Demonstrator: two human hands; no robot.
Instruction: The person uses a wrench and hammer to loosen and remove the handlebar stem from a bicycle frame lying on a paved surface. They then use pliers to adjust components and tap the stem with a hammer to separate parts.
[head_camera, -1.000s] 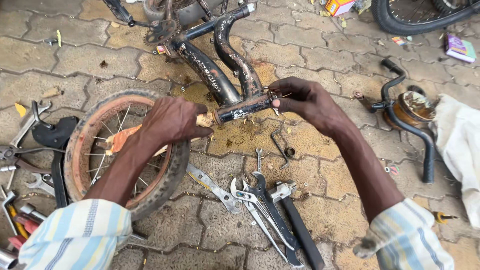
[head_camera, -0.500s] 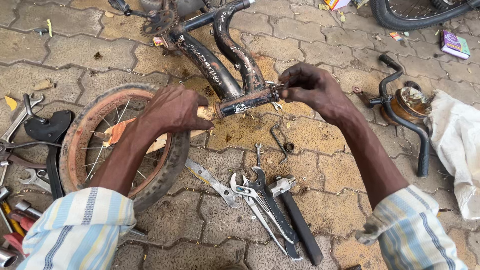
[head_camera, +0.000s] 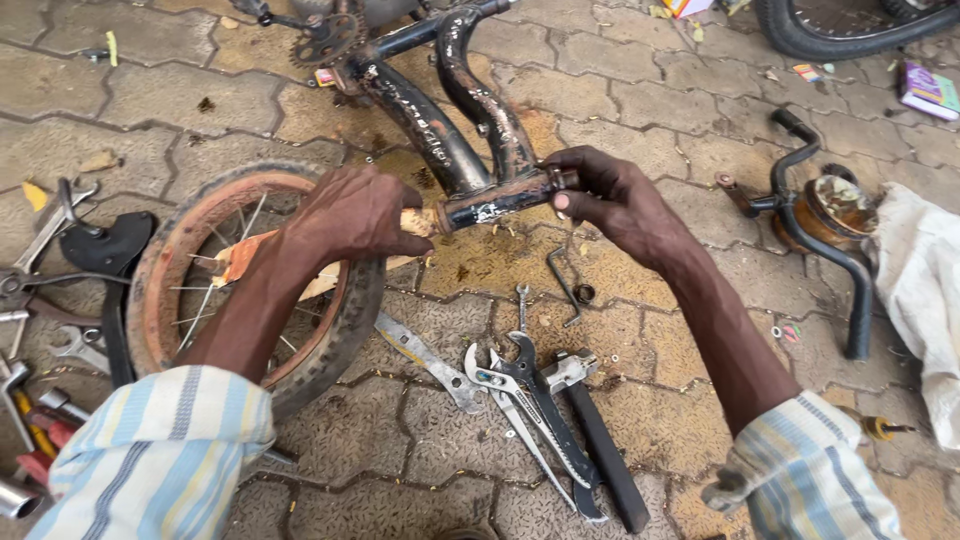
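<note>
Frame (head_camera: 470, 150): dark, rusted bicycle frame, lying on the paving at centre. Its short head tube (head_camera: 495, 200) points left to right between your hands.

Left hand (head_camera: 350, 215): closed over the left end of the tube, fingers curled down, holding something pale against that end; what it is you cannot tell from here.

Right hand (head_camera: 610, 200): fingertips pinched round the right end of the tube, thumb on the near side. Half a second ago this hand sat a little farther right and higher in view; now the whole scene has slid up and left, and the crank sprocket (head_camera: 325, 40) shows at the far edge.

Wheel (head_camera: 260, 290): small, rusty rim with tyre, flat on the ground under your left forearm, in the same place as before.

Tools, near centre: pliers (head_camera: 535, 405), a flat spanner (head_camera: 425, 355), a hammer (head_camera: 600, 440), unmoved. An Allen key (head_camera: 562, 285) lies just beyond them.

Left edge: saddle (head_camera: 100, 245) and more spanners (head_camera: 45, 290).

Right: handlebar (head_camera: 830, 230), bell (head_camera: 840, 205) beside it, white cloth (head_camera: 925, 290) at the edge.
</note>
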